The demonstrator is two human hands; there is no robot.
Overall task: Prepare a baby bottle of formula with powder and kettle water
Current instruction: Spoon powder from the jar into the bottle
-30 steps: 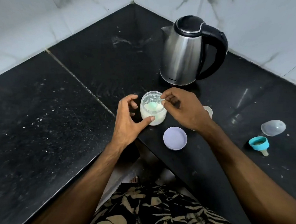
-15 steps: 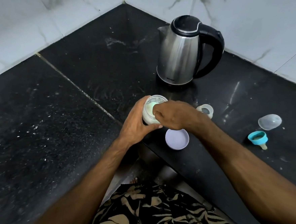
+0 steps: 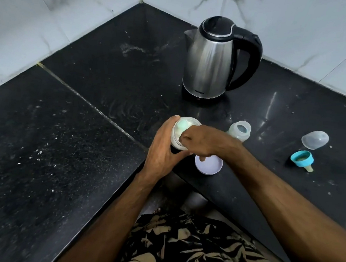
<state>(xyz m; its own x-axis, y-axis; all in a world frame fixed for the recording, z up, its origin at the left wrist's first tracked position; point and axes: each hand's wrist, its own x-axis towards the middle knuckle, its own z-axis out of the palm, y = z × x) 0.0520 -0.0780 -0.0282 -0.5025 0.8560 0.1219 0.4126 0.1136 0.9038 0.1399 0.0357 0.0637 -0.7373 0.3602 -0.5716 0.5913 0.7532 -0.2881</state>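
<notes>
powder jar: I see only its rim and a strip of wall nearest the kettle; the rest is behind both hands.
green scoop: only the bowl shows in the jar mouth; its handle is under my right hand.
right fingertips: hidden at the jar's mouth, so I cannot tell what they pinch.
lid: the edge facing the kettle is covered by my right hand.
baby bottle: its lower part is behind my right wrist.
kettle lettering: too small for me to read.
forearms: cut off by the bottom edge.
</notes>
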